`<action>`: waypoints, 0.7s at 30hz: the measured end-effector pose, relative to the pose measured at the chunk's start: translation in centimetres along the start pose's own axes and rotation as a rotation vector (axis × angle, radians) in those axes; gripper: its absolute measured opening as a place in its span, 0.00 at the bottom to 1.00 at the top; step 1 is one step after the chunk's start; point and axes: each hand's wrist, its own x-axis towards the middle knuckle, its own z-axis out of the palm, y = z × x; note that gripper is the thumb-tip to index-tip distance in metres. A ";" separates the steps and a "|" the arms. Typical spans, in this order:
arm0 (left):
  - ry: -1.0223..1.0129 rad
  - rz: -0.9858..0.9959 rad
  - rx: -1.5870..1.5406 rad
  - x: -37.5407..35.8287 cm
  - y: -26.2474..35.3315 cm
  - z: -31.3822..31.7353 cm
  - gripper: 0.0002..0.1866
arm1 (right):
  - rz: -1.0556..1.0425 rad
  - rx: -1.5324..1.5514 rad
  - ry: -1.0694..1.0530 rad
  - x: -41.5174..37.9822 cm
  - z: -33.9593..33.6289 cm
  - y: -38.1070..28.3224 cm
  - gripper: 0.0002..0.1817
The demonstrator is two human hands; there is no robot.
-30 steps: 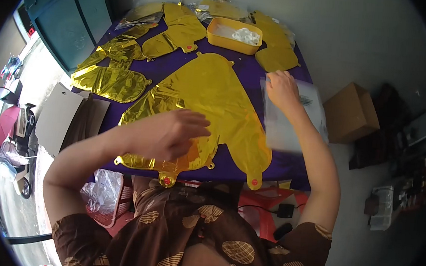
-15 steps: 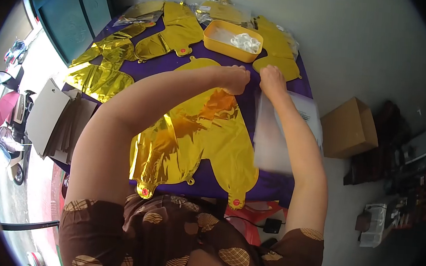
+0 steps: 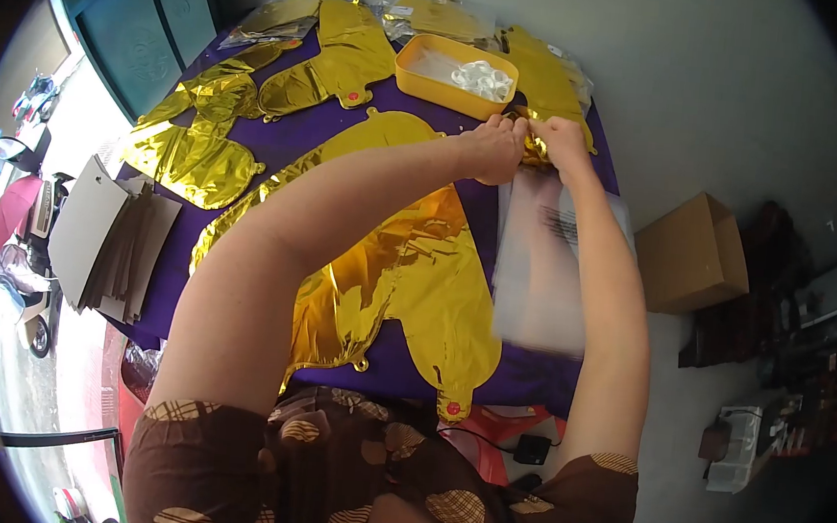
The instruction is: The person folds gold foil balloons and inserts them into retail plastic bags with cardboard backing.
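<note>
The right hand (image 3: 567,145) is pinching crumpled, shiny gold foil (image 3: 535,153); the left hand (image 3: 494,151) is working alongside, its grip unclear. Thin folds seemingly call for gentleness.

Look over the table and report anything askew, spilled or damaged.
The grey cards at the left edge of the table look askew, fanned unevenly and seemingly overhanging. The large gold foil shape is creased, perhaps normal for flat foil. No spill shows; the white pieces sit inside the yellow tray.
</note>
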 end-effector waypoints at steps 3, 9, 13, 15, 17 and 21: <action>0.034 0.132 0.127 0.5 -0.5 0.4 0.33 | -0.125 -0.248 0.006 1.0 -1.8 0.5 0.12; 0.021 0.122 0.260 1.1 0.2 2.2 0.30 | -0.020 -0.418 0.223 3.5 -5.7 -4.7 0.09; 0.049 0.119 0.151 1.5 0.0 2.8 0.30 | -0.323 0.011 0.559 6.5 -8.9 -7.1 0.09; 0.038 0.105 0.108 1.5 0.1 2.7 0.31 | -0.496 0.075 0.695 5.9 -10.3 -10.2 0.10; 0.081 0.114 0.110 1.5 0.0 3.0 0.32 | -0.532 0.181 0.643 6.4 -10.5 -10.8 0.11; 0.043 0.099 0.141 1.5 0.4 2.6 0.33 | -0.605 0.576 0.616 6.4 -11.9 -12.8 0.12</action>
